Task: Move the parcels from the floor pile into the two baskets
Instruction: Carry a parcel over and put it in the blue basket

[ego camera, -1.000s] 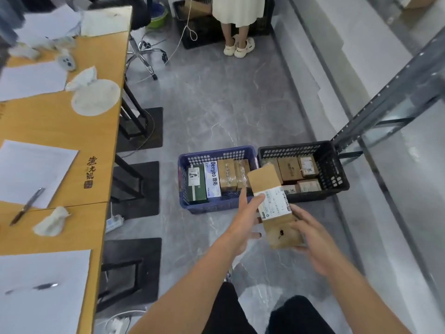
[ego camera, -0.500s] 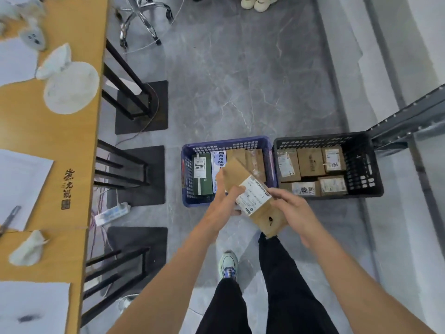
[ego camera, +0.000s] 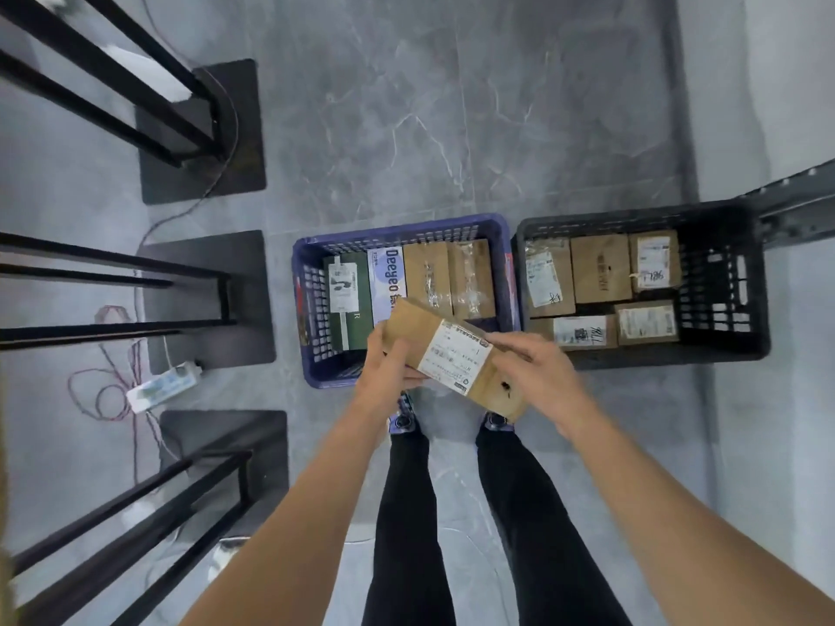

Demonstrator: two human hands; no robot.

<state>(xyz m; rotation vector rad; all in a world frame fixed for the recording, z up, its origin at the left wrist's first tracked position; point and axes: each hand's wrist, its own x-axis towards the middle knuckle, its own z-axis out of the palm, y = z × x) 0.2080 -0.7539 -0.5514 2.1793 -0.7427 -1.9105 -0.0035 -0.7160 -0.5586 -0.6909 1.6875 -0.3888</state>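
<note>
I hold a long brown cardboard parcel (ego camera: 452,350) with a white label over the near edge of the blue basket (ego camera: 311,246). My left hand (ego camera: 388,363) grips its left end and my right hand (ego camera: 528,368) grips its right part from above. The parcel lies tilted, far end to the left. The blue basket holds a green box, a white-blue box and two brown parcels. The black basket (ego camera: 723,282) to its right holds several labelled brown parcels. The floor pile is out of view.
Black table legs and their flat foot plates (ego camera: 203,300) stand on the left. A white power strip (ego camera: 162,386) with red cables lies on the grey floor beside them. A grey metal rack beam (ego camera: 799,205) reaches in at the right. My legs and shoes are below the parcel.
I have stepped closer to the baskets and looked further down. The parcel, held in both hands, has moved over the blue basket's near edge and turned flatter.
</note>
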